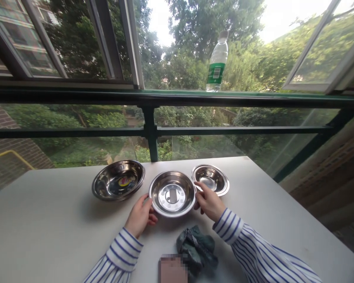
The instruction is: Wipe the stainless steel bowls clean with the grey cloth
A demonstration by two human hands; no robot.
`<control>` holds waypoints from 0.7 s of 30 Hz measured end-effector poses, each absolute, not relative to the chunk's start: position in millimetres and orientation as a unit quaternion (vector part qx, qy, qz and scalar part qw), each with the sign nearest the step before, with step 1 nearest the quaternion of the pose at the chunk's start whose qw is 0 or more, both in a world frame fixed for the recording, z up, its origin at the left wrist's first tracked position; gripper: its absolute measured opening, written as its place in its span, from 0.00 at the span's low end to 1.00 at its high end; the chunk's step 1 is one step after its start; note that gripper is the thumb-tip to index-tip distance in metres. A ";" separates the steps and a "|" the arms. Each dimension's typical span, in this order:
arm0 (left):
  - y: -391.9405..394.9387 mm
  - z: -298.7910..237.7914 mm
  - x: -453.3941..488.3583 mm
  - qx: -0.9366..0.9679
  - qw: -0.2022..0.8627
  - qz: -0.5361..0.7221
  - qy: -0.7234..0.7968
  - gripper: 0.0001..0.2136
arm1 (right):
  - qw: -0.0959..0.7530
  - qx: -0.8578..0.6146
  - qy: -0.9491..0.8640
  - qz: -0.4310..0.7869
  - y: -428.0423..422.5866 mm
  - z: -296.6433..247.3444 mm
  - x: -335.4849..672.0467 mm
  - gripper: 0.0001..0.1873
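Note:
A shiny steel bowl (pixel 173 210) is between my two hands, its open side facing up and a rectangular label-like patch on its bottom. My left hand (pixel 139 215) grips the rim at the left, thumb on top and fingers curled beneath. At the right rim, my right hand (pixel 209 202) pinches the same bowl. Whether the bowl rests on the table or hangs just above it, I cannot tell. To its left is a larger steel bowl (pixel 102 188) with a yellow and red sticker inside. Behind my right hand stands a smaller steel bowl (pixel 222 182).
The white table (pixel 61 232) reaches to a dark green railing (pixel 85 96). A crumpled dark green cloth (pixel 199 249) lies near the front, beside a pinkish rectangular thing (pixel 172 271), pixelated. A clear bottle (pixel 216 70) with a green label stands on the railing ledge.

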State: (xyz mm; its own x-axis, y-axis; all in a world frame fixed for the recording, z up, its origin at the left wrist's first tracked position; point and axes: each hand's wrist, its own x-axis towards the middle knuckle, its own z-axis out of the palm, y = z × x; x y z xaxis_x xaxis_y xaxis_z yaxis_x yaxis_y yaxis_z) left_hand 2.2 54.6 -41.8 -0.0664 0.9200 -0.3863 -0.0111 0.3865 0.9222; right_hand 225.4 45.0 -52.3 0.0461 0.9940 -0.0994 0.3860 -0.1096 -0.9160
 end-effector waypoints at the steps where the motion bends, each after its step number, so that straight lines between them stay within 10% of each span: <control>1: 54.7 -41.6 1.3 0.383 0.567 0.400 0.610 0.19 | 0.366 -0.624 -0.558 0.407 43.4 -50.9 226.0 0.24; 12: 67.7 -5.8 -16.2 0.595 0.245 0.343 0.684 0.10 | 0.402 -0.707 -0.514 0.271 39.6 -16.0 299.6 0.16; 21: 107.8 25.5 51.3 0.780 0.223 0.212 0.545 0.16 | 0.378 -0.774 -0.440 0.253 62.8 -31.0 343.2 0.09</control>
State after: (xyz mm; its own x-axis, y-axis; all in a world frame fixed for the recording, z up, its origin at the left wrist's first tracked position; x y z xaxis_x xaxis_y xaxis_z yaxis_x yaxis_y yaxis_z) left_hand 51.3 107.8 25.5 0.3159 0.9447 0.0885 0.7555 -0.3069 0.5789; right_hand 343.2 62.8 -31.0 0.4856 0.8722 -0.0590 0.4893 -0.3271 -0.8084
